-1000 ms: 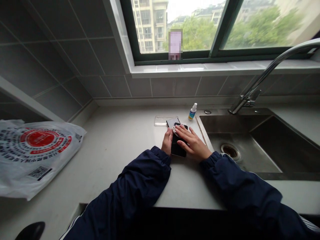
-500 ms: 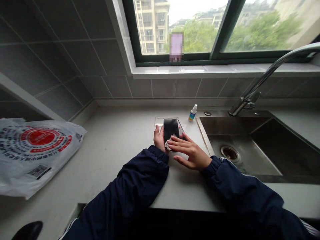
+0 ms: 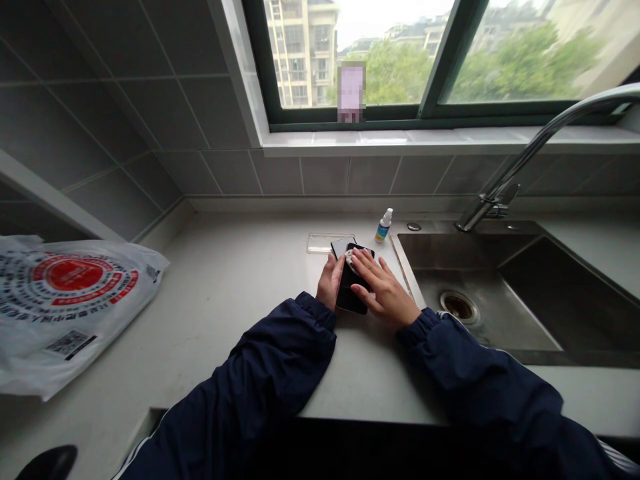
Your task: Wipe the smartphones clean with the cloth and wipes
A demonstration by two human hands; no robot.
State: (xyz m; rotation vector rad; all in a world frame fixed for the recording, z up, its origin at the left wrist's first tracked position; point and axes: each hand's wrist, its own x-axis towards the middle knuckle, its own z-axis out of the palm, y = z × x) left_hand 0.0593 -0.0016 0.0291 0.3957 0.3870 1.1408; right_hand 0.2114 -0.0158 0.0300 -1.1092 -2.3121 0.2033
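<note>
My left hand [image 3: 328,283] is closed around the left edge of a smartphone [image 3: 351,300] with a dark screen, held tilted above the counter. Flat on its upper part lies my right hand [image 3: 387,288], its fingers pressing a small crumpled white cloth [image 3: 349,259] against the glass. Partly hidden behind the phone is a flat item with a pale surface and dark edge [image 3: 341,247]; I cannot make out what it is. A clear phone case [image 3: 318,244] rests on the counter just beyond my left hand. Right of it stands a small white-capped spray bottle [image 3: 384,225] with a blue and yellow label.
To the right is a steel sink [image 3: 505,360] with a tall curved faucet [image 3: 525,157]. A white plastic bag [image 3: 75,293] with red and black print covers the counter's left side. A window [image 3: 395,73] is above the tiled backsplash.
The phone has turned, and its lower end now points down and right. My right hand has moved the cloth from the screen's lower left to its top.
</note>
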